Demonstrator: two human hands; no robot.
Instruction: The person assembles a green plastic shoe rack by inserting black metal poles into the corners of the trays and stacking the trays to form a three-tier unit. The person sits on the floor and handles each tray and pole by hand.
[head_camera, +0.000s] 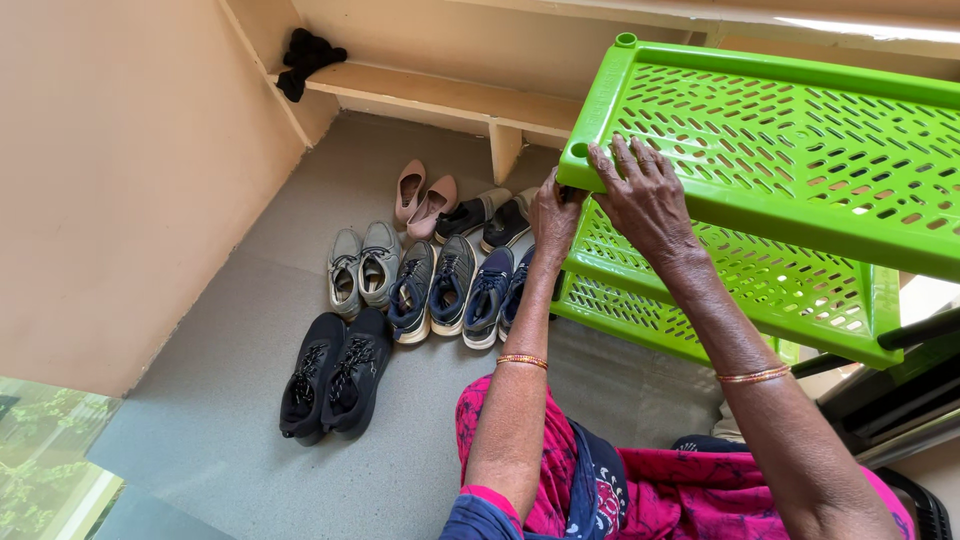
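You have twelve shoes on the floor: two black sneakers (332, 376), two grey ones (362, 266), four navy (458, 289), two pink flats (421, 198), two dark slip-ons (486, 216). One green rack (770, 130) shows three shelves.

1. The shoe rack (800, 150) stands right of the shoes.
2. The shoes (420, 280) lie in rows on the floor (220, 400).
3. A cloth (305, 55) sits on the wall shelf (440, 95) behind them.
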